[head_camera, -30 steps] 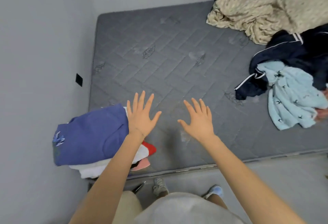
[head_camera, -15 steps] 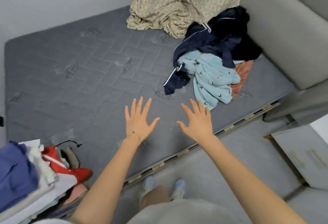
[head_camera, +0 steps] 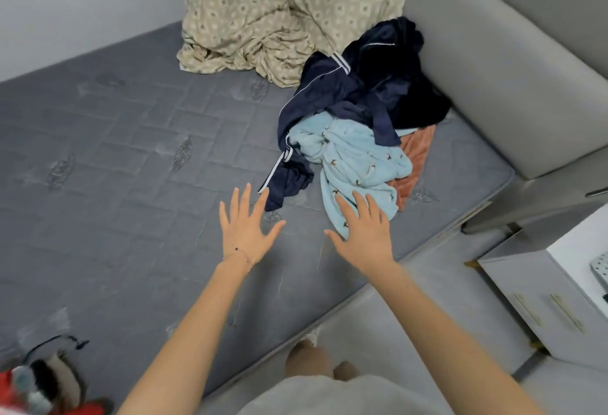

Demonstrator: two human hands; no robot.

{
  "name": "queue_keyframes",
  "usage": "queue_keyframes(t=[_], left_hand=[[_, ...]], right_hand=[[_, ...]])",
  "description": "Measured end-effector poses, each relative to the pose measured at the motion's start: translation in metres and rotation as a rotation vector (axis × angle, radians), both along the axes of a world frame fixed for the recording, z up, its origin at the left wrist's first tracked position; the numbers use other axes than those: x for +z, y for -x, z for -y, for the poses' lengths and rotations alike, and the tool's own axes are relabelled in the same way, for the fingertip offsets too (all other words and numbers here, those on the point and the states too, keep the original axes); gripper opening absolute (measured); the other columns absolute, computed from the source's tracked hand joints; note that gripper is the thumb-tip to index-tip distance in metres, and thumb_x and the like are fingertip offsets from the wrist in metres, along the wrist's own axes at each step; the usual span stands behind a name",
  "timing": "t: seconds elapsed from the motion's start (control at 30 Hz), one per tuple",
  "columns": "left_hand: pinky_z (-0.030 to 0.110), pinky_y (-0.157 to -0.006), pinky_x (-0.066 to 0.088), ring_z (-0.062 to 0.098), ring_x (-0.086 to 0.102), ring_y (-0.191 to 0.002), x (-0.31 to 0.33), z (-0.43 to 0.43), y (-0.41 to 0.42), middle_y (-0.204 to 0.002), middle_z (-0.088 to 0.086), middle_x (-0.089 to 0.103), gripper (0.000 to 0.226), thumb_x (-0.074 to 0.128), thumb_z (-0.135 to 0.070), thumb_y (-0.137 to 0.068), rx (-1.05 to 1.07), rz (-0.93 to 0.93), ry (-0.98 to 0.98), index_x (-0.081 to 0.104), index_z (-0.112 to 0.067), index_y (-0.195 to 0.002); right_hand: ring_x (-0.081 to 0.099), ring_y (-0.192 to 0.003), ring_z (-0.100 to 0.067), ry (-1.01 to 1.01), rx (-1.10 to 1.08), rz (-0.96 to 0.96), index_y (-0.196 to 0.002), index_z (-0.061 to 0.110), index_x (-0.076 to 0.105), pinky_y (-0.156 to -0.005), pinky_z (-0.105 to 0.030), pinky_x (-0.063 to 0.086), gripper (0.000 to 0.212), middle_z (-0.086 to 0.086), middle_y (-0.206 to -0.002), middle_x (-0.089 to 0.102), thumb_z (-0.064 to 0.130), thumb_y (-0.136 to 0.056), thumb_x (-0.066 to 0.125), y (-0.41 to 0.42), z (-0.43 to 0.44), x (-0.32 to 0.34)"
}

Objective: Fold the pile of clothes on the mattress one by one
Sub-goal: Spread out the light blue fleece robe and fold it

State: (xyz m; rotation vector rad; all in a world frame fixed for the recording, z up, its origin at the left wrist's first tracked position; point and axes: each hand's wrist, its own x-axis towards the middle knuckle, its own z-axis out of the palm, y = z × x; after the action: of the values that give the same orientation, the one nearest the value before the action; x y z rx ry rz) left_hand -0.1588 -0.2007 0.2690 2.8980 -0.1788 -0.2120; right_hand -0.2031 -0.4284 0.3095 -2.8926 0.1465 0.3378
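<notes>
— Whereabouts of the pile of clothes (head_camera: 355, 125)?

— Heaped on the mattress (head_camera: 131, 151), just ahead of the right hand (head_camera: 365, 237) and off to the right of the left hand (head_camera: 245, 233). Light blue garment (head_camera: 355, 164) in front, nearest the right fingertips. Navy garment (head_camera: 329, 99) with white piping draped over it. Orange cloth (head_camera: 418, 158) peeking out on the far right side.

— And the hands?

— Both spread flat, fingers straight and apart, gripping nothing. Right fingertips overlapping the edge of the light blue garment; touching or hovering, cannot tell. Left over bare mattress, near the tip of the navy garment.

— Further out?

— Rumpled beige bedding (head_camera: 263, 26) well beyond the pile. Grey padded panel (head_camera: 510, 69) away to the right of the right hand. White cabinet (head_camera: 543, 299) beside the right forearm. Red and dark things (head_camera: 39, 388) at the mattress corner, far left of the left arm.
</notes>
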Motion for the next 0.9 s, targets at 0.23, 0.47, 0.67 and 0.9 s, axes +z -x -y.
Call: queue_keyframes(t=[0.23, 0.47, 0.67, 0.9], left_hand=[[0.046, -0.116, -0.011, 0.021, -0.008, -0.148, -0.023, 0.072, -0.087, -0.162, 0.0, 0.001, 0.075, 0.035, -0.066, -0.09, -0.028, -0.073, 0.027, 0.006, -0.036, -0.152], [0.046, -0.116, -0.008, 0.023, -0.003, -0.148, -0.074, 0.156, -0.176, -0.161, 0.003, 0.006, 0.075, 0.038, -0.065, -0.09, 0.02, -0.126, 0.091, 0.009, -0.034, -0.152], [0.046, -0.118, -0.005, 0.023, -0.003, -0.148, -0.152, 0.226, -0.245, -0.161, 0.004, 0.003, 0.079, 0.036, -0.068, -0.089, 0.173, -0.224, 0.146, 0.003, -0.034, -0.152], [0.048, -0.117, 0.019, 0.023, 0.014, -0.146, -0.242, 0.283, -0.311, -0.16, 0.005, 0.013, 0.085, 0.046, -0.063, -0.089, 0.338, -0.388, 0.417, 0.004, -0.027, -0.153]], right_hand=[[0.012, -0.147, -0.031, -0.052, -0.109, 0.014, -0.151, 0.028, 0.028, -0.116, -0.049, 0.018, 0.071, -0.009, -0.157, 0.023, 0.052, -0.09, 0.054, -0.071, 0.074, -0.014], [0.006, -0.148, -0.029, -0.042, -0.055, -0.061, -0.153, 0.031, 0.016, -0.116, -0.045, 0.015, 0.074, -0.007, -0.16, 0.014, 0.058, -0.092, 0.047, -0.166, 0.147, -0.067], [0.002, -0.149, -0.028, -0.091, 0.032, -0.189, -0.154, 0.032, 0.008, -0.118, -0.046, 0.011, 0.076, -0.006, -0.162, 0.005, 0.057, -0.093, 0.046, -0.252, 0.197, -0.15], [0.02, -0.143, -0.028, -0.154, 0.058, -0.186, -0.155, 0.024, 0.009, -0.111, -0.041, 0.027, 0.086, -0.007, -0.157, 0.018, 0.052, -0.089, 0.057, -0.332, 0.238, -0.255]])
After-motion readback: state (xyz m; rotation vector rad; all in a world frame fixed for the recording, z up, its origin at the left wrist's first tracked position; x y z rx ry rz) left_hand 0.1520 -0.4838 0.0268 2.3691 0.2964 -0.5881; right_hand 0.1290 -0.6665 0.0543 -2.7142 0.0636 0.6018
